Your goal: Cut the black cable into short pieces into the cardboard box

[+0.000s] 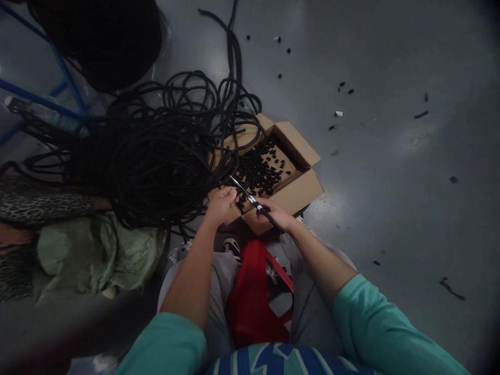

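My left hand is closed, with its fingertips pinched on a black cord from the tangled heap beside it. In my right hand is a pair of scissors with silvery blades and dark handles. Its blades point up and left, close to the fingertips of my left hand. Both hands are over the near edge of an open cardboard box. Inside the box lie many short black cut pieces. The exact spot where blades and cord meet is too dark to make out.
A large black roll or bin stands at the upper left by a blue metal frame. Green sacking and a person's patterned sleeve are at the left. A red bag hangs between my legs. Black scraps dot the grey floor.
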The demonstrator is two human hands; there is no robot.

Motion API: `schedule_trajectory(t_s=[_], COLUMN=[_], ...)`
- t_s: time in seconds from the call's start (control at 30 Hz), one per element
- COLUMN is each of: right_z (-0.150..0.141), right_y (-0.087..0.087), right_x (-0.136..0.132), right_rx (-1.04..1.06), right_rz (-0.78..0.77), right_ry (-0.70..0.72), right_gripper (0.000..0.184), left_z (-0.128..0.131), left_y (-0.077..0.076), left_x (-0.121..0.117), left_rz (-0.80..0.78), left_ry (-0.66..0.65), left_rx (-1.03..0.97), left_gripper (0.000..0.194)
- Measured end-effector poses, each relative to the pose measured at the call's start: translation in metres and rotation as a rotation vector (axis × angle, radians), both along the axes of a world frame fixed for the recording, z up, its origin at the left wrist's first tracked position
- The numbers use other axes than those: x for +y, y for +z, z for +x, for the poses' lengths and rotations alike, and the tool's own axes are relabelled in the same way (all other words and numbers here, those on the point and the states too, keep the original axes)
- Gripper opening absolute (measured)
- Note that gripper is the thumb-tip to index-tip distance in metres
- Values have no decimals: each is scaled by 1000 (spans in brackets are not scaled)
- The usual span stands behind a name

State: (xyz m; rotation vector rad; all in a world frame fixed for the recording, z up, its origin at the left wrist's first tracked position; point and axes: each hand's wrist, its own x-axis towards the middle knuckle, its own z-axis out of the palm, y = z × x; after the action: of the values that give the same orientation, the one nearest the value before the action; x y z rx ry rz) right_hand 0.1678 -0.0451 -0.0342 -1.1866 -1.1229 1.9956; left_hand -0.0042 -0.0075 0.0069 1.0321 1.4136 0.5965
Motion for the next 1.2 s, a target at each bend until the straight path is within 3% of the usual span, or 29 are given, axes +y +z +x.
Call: schedule_trajectory(t_s=[0.37,0.63,0.77,0.93,1.2], right_z=[-3,-4,-3,0,0], right_y=[0,3,5,6,10], right_x=[-1,-6,-6,-1,4], right_rx=[0,259,250,197,37], right_rz=[-161,-348,-328,-224,-130], right_ry=[-3,-19,-6,-7,-16], right_gripper=[40,51,50,48,45], left_z=[6,7,3,1,1], left_y=[2,3,-1,-6,-3], left_x=[0,0,0,-1,-1], left_rz=[-64,-16,22,43,79], left_ry=[39,33,23,16,-30], left_rx=[65,58,93,179,161], left_gripper=[29,19,14,21,21])
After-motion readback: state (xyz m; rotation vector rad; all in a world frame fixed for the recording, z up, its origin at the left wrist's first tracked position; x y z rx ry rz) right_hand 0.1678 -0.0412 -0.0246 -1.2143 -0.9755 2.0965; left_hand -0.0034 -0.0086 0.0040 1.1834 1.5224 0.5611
